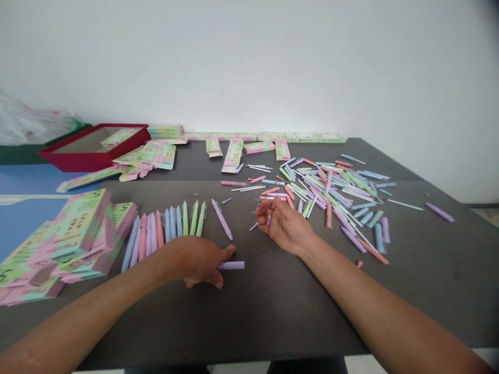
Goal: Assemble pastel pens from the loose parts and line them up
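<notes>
My left hand [205,258] is low over the dark table, its fingers closed around a lavender pen barrel [234,265] whose end pokes out to the right. Just above it, a lavender click pen [222,221] lies alone. A row of assembled pens [167,224] in blue, lavender, coral and green runs leftward, partly hidden by that hand. My right hand [284,224] is palm-up at the near left edge of a scattered heap of pen parts [327,187]. Its fingers are curled together at the tips; whatever is between them is too small to make out.
Stacked pastel pen boxes [74,234] stand at the left. Behind them are flattened cartons [148,156] and a red open box [93,148]. More cartons [234,156] line the back by the wall. A lone lavender barrel [440,212] lies near the table's right edge.
</notes>
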`<state>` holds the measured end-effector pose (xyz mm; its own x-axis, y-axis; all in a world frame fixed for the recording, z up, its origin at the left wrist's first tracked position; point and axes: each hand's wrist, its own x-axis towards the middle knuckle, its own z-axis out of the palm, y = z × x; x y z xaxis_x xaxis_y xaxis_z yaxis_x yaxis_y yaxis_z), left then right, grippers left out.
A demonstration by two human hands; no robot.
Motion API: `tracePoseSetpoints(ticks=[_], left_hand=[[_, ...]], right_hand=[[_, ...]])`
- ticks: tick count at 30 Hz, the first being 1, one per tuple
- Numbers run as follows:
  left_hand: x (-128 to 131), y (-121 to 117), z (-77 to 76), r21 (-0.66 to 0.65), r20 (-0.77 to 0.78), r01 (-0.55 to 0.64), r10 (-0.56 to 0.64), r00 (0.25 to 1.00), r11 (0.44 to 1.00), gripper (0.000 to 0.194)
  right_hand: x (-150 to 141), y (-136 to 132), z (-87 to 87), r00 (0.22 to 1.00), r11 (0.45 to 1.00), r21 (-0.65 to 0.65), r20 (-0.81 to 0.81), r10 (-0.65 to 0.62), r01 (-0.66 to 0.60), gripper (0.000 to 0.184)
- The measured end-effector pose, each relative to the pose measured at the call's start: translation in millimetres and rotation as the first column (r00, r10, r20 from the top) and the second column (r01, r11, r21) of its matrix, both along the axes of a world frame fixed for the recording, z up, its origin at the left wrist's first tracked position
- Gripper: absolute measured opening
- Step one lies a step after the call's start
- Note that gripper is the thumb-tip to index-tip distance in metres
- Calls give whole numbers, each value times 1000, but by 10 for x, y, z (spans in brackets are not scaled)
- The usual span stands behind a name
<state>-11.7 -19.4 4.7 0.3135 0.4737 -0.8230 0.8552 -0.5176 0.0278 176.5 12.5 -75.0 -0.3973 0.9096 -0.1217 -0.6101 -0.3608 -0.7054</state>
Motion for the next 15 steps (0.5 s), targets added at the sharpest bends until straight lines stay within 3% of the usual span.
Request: tracePoseSetpoints(ticks=[3, 7, 11, 15], left_hand=[[-7, 2, -7, -6, -3, -12, 12, 1000, 1000, 75], [-10, 3, -12, -7, 9, -10, 10, 1000, 1000, 75], [-2, 5, -13, -10, 3, -9, 9, 1000, 1000, 74], [-5, 2, -23, 1, 7, -15, 15, 1000, 1000, 74]], right_hand=[[10, 3, -5, 1000, 1000, 30, -1, -4, 4, 7], [0, -4, 0, 998, 997, 70, 58, -27, 23, 23], [-21, -8, 14, 994, 995, 87, 95, -58, 50, 14], [-22, -9, 25, 994, 996, 88, 105, -43, 34, 19]])
